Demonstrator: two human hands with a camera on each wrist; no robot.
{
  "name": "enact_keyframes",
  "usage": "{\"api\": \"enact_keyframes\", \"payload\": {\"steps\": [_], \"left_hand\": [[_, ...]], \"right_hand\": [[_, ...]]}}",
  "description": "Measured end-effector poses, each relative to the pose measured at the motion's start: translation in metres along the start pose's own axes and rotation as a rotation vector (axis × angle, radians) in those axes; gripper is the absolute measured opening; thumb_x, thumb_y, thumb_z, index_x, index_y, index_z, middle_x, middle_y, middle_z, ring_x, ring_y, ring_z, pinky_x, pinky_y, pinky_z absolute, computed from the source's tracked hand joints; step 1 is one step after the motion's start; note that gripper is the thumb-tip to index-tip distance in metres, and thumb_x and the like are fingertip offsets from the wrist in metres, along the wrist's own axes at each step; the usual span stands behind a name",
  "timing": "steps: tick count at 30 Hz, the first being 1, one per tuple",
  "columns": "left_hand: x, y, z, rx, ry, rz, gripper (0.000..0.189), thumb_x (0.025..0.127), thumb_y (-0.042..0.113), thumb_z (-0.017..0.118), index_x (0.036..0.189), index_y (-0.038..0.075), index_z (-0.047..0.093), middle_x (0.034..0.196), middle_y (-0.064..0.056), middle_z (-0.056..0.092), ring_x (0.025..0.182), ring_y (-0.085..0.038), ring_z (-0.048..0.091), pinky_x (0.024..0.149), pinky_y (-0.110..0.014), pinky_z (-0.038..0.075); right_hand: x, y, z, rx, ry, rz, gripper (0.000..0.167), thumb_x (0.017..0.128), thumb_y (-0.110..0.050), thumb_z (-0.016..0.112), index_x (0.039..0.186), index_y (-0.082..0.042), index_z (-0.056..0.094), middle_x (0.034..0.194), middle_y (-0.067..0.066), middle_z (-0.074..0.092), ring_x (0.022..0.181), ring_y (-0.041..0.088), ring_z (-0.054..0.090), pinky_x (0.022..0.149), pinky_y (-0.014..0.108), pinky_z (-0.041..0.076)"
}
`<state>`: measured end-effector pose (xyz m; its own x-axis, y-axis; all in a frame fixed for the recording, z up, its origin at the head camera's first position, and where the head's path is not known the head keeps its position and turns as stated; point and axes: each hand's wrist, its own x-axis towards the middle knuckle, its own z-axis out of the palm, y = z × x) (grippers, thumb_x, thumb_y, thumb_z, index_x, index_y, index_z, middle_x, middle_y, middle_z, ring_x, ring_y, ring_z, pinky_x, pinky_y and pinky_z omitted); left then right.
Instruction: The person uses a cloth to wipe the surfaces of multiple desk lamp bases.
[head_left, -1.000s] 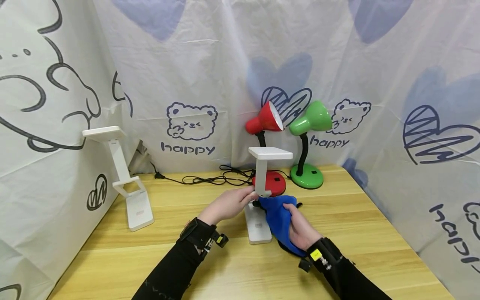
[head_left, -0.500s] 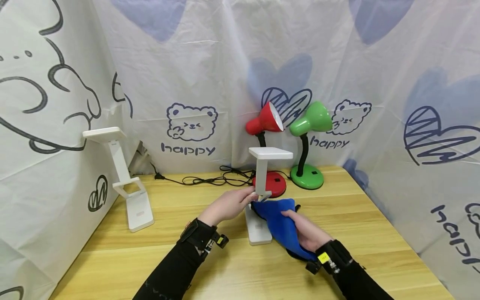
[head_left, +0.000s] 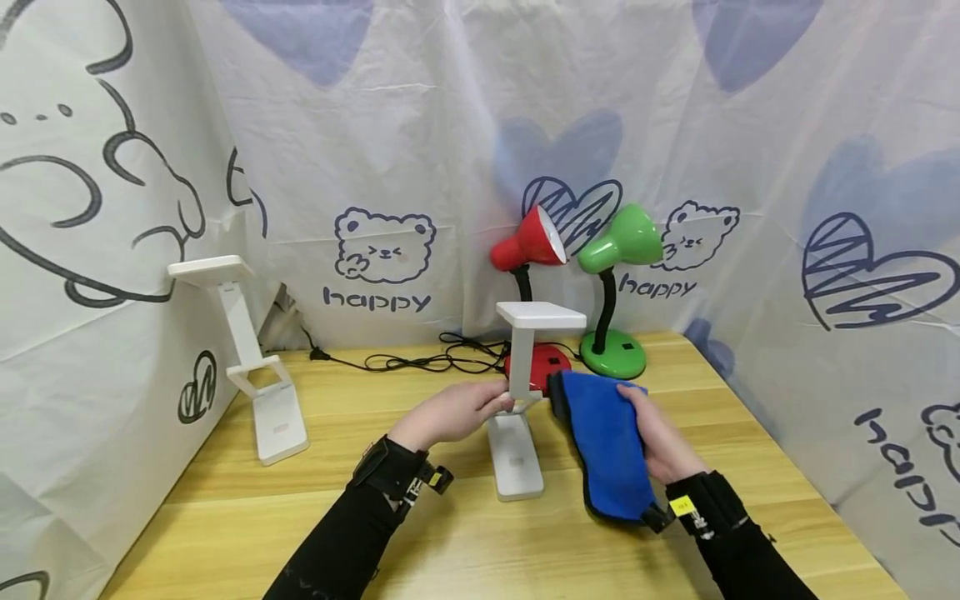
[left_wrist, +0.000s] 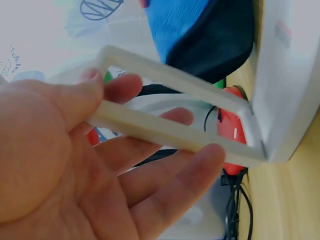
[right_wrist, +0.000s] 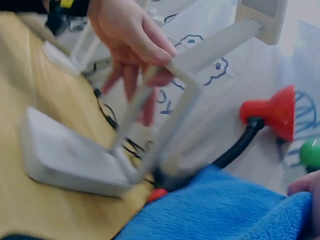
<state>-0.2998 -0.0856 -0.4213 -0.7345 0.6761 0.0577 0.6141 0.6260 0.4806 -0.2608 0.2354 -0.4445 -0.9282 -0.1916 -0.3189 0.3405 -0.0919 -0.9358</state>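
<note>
A white desk lamp [head_left: 516,458] with a flat head stands mid-table. My left hand [head_left: 453,412] grips its hinged support frame; in the left wrist view the thumb and index finger pinch the frame's bar [left_wrist: 150,127], the other fingers extended behind it. To the lamp's right, my right hand [head_left: 660,433] holds a blue cloth [head_left: 607,442] with dark edging, thumb on top at its upper right corner. The right wrist view shows the cloth's fuzzy surface [right_wrist: 210,210] close up, and the lamp's base [right_wrist: 75,155] on the wood.
Behind the white lamp stand a red gooseneck lamp [head_left: 528,242] and a green one [head_left: 615,354]. A second white folding lamp [head_left: 279,421] is at the left by the curtain. Black cables [head_left: 420,360] run along the back of the wooden table [head_left: 375,517].
My right hand has drawn the blue cloth rightward, off the white lamp. The white lamp has shifted slightly toward me with my left hand still on its frame.
</note>
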Motion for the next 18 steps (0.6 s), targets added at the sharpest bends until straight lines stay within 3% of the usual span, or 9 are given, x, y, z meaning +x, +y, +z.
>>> {"api": "enact_keyframes", "payload": {"steps": [2, 4, 6, 8, 13, 18], "left_hand": [[-0.001, 0.000, -0.001, -0.007, -0.029, 0.005, 0.035, 0.103, 0.049, 0.030, 0.109, 0.027, 0.057, 0.109, 0.013, 0.065, 0.101, -0.006, 0.061, 0.086, -0.034, 0.049], [-0.002, 0.000, -0.003, -0.008, -0.051, 0.005, 0.034, 0.103, 0.049, 0.029, 0.109, 0.029, 0.056, 0.113, 0.012, 0.066, 0.104, -0.006, 0.060, 0.089, -0.035, 0.049], [-0.003, 0.000, -0.004, -0.002, -0.063, 0.006, 0.035, 0.104, 0.049, 0.028, 0.111, 0.028, 0.055, 0.115, 0.010, 0.066, 0.106, -0.007, 0.060, 0.091, -0.036, 0.049], [-0.004, 0.001, -0.005, 0.003, -0.071, 0.004, 0.035, 0.104, 0.049, 0.028, 0.111, 0.027, 0.055, 0.115, 0.009, 0.066, 0.104, -0.007, 0.061, 0.090, -0.036, 0.049], [-0.005, 0.002, -0.005, -0.006, -0.080, 0.000, 0.034, 0.103, 0.050, 0.028, 0.115, 0.030, 0.053, 0.113, 0.010, 0.066, 0.102, -0.008, 0.061, 0.089, -0.036, 0.049], [-0.007, 0.000, -0.006, -0.030, -0.088, -0.017, 0.035, 0.103, 0.052, 0.029, 0.126, 0.036, 0.050, 0.119, 0.011, 0.065, 0.113, -0.010, 0.060, 0.096, -0.039, 0.048]], "right_hand": [[0.005, -0.009, 0.002, -0.126, 0.065, -0.055, 0.065, 0.098, -0.059, 0.040, 0.138, -0.008, 0.035, 0.131, 0.007, 0.050, 0.118, 0.022, 0.052, 0.099, 0.037, 0.042], [0.014, -0.013, 0.005, -0.254, 0.091, -0.075, 0.079, 0.096, -0.062, 0.040, 0.150, -0.007, 0.020, 0.151, 0.012, 0.029, 0.136, 0.028, 0.034, 0.111, 0.044, 0.031], [0.026, -0.011, 0.012, -0.344, 0.061, -0.062, 0.088, 0.095, -0.063, 0.041, 0.154, -0.008, 0.007, 0.160, 0.012, 0.008, 0.146, 0.033, 0.014, 0.116, 0.051, 0.016], [0.040, -0.005, 0.020, -0.403, 0.027, -0.023, 0.091, 0.094, -0.064, 0.044, 0.155, -0.010, 0.005, 0.162, 0.011, 0.000, 0.148, 0.034, 0.004, 0.118, 0.054, 0.008], [0.074, 0.012, 0.043, -0.423, -0.108, 0.036, 0.072, 0.096, -0.056, 0.045, 0.151, -0.012, 0.028, 0.158, 0.012, 0.022, 0.145, 0.035, 0.020, 0.116, 0.056, 0.015], [0.095, 0.013, 0.058, -0.502, -0.192, -0.002, 0.055, 0.100, -0.050, 0.039, 0.144, -0.018, 0.044, 0.154, 0.007, 0.030, 0.144, 0.032, 0.023, 0.115, 0.058, 0.014]]}}
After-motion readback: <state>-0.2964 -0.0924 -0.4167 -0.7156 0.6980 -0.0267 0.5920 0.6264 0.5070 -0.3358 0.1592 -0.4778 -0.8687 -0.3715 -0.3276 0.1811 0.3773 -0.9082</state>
